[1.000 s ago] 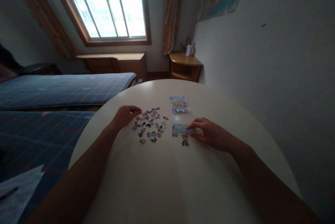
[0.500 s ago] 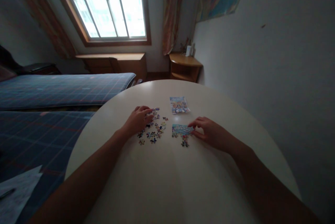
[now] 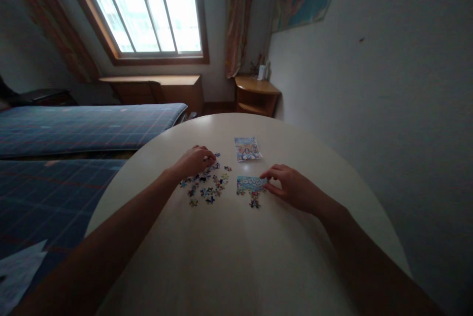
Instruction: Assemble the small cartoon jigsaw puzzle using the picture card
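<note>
On a round white table (image 3: pixel 236 247) lies a scatter of several loose jigsaw pieces (image 3: pixel 207 185). My left hand (image 3: pixel 194 159) rests over the far edge of that scatter, fingers curled and pinched together at a piece. To the right sits a partly joined puzzle section (image 3: pixel 249 185), blue along its top. My right hand (image 3: pixel 291 185) lies beside its right edge, fingertips pinched against that edge. A small printed picture card (image 3: pixel 247 148) lies farther back on the table.
A white wall runs close along the table's right side. A bed with a blue plaid cover (image 3: pixel 84 126) stands to the left. A wooden corner shelf (image 3: pixel 256 94) and a low wooden cabinet (image 3: pixel 155 87) stand under the window.
My left hand moved right, from the left edge of the loose pieces onto their far side, and closed its fingers there. My right hand stayed at the joined section.
</note>
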Demonstrator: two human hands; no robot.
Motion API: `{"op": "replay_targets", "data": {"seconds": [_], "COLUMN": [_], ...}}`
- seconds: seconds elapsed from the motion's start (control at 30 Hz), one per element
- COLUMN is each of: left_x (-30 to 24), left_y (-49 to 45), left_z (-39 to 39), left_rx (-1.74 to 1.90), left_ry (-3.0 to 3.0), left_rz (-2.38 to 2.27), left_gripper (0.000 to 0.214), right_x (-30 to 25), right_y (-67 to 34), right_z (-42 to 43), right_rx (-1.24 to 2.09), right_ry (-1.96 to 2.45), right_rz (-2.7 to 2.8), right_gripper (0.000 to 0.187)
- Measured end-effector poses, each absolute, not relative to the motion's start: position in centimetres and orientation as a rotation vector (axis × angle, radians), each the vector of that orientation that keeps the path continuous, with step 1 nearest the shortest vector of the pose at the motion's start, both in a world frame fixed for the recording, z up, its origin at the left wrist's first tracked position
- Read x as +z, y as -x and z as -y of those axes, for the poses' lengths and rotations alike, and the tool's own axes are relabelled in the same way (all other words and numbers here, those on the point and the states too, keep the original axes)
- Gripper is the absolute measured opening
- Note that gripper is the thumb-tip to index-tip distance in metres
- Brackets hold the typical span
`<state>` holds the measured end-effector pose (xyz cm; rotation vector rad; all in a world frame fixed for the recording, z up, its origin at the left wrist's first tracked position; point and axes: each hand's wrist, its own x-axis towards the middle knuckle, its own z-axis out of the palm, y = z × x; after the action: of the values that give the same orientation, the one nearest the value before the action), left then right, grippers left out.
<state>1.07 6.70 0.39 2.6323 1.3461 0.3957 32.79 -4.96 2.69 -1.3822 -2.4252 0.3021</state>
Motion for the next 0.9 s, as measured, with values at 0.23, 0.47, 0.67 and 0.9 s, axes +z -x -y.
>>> {"op": "replay_targets", "data": {"seconds": [0.23,0.47,0.67,0.9], "left_x": [1.6,1.1,1.7,1.3], "left_y": [-2.4,-2.7,-2.6,-2.6], "left_z": [-9.0,-8.9,-8.7,-9.1], "left_rx": [0.169,0.127,0.082,0.049], "left_ry": [-2.652,-2.677,-2.693,-2.683], "left_rz": [-1.228,-1.253,-1.286,-1.267], "left_gripper": [0.015,0.025,0.022,0.023], "right_x": [2.7,2.9,2.9,2.5], "right_y": [-32.7,-32.7,-32.7,-32.7], "right_z": [5.1,5.1,5.2,5.0], "right_rx": [0.312,0.304,0.297,0.308], "right_ry": [1.410,1.400,1.402,1.391], "right_rz": [2.436,2.435,2.435,2.429], "right_gripper": [0.018,0.017,0.016,0.017]}}
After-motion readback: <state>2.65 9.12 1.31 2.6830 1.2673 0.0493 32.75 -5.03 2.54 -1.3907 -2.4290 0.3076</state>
